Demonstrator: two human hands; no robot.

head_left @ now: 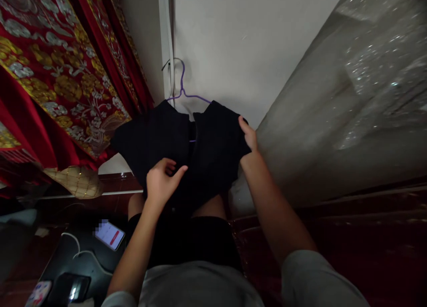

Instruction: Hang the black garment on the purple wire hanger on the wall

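Note:
A short-sleeved black top [213, 147] is on a purple hanger [183, 93] in front of me, its neckline parted at the front. The hanger's hook meets a pale strip [171, 40] running down the wall. My right hand [248, 135] grips the top by the sleeve on the right, thumb in front and the other fingers hidden behind the cloth. Before the chest of the top is my left hand [163, 180], fingers curled and thumb stretched out apart from them, close to the front opening. Whether it touches the cloth I cannot tell.
Red cloth [76, 75] with gold and silver embroidery hangs on the left. To the right leans a large grey panel [300, 120] with shiny plastic wrap [383, 62]. A dark surface at lower left bears a lit phone [110, 235], a white cable [93, 256] and a black object [70, 287].

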